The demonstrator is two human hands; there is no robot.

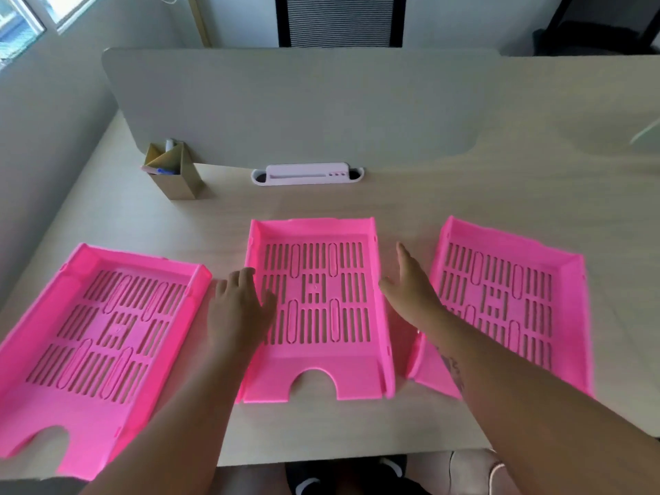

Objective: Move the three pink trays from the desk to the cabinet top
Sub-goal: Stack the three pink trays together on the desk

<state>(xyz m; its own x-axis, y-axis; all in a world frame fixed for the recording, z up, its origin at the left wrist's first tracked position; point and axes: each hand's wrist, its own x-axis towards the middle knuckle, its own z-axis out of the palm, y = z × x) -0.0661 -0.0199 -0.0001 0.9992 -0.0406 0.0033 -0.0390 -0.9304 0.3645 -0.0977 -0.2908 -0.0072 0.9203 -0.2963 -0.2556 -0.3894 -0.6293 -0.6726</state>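
Three pink slotted trays lie flat on the desk [321,205]: the left tray [46,405], the middle tray [318,378] and the right tray [568,280]. My left hand [237,309] hovers at the middle tray's left wall, its fingers apart over the rim. My right hand [410,287] is stretched out flat in the gap between the middle and right trays, near the middle tray's right wall. Neither hand grips anything. My right forearm covers the right tray's near left corner. No cabinet is in view.
A grey divider panel [303,101] stands across the back of the desk. A cardboard pen holder [175,176] sits at the back left, a white cable box [307,173] at the panel's foot. A black chair [339,19] stands behind the panel.
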